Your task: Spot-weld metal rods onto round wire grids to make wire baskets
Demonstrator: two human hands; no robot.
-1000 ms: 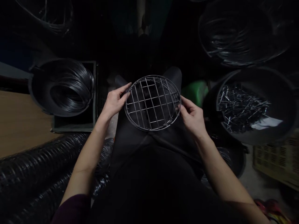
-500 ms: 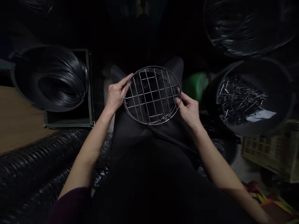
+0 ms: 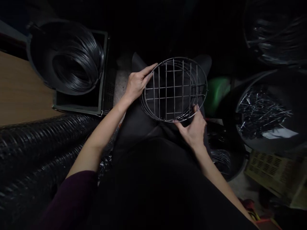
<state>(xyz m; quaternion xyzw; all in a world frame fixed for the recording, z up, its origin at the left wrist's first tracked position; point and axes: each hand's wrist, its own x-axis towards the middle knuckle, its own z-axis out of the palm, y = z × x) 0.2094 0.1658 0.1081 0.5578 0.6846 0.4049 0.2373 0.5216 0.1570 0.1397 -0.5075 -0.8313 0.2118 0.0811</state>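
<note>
A round wire basket (image 3: 174, 97) with a grid of crossed metal rods is held over my lap, its grid face turned up towards me. My left hand (image 3: 137, 83) grips the basket's left rim, fingers along the upper left edge. At the lower right, my right hand (image 3: 194, 129) has its thumb against the near rim and a finger at the lower right side. The rest of its fingers are partly hidden. Dark trousers lie under the basket.
At left, a basin with coiled wire (image 3: 79, 64) rests on a grey crate (image 3: 100, 108), above black wire mesh rolls (image 3: 43, 143). At right are a tub of short metal pieces (image 3: 261, 111), a yellow crate (image 3: 266, 169) and a green object (image 3: 217, 91).
My right hand has slid from the basket's right side to its lower right rim. The basket looks slightly turned and tilted. The whole view has shifted, with surroundings now further right.
</note>
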